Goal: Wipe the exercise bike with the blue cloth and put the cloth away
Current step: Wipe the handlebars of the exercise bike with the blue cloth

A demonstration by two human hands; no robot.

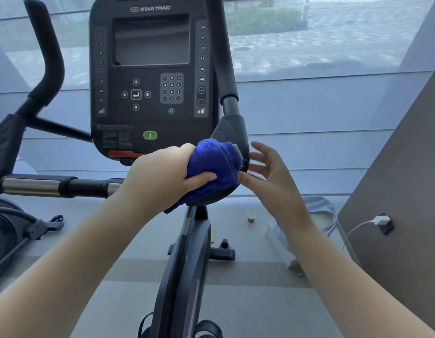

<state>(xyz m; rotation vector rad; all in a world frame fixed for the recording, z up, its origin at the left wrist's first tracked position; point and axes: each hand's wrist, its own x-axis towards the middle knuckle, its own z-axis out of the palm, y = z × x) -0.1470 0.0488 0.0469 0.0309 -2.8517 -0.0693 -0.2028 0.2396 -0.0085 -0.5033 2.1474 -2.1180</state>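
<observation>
1. Blue cloth (212, 167): bunched, pressing on the exercise bike (182, 264) below its console.
2. Left hand (162, 174) clenching it; right hand (270, 172) splayed, empty.
3. Wiping is proceeding; stowing is pending.

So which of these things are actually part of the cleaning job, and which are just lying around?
Part of the job:
- blue cloth, bunched in the left hand
- exercise bike
- right hand, open beside the cloth

Just lying about:
- small paper cup on the floor
- white charger plugged into the wall
- pale bag by the wall
</observation>
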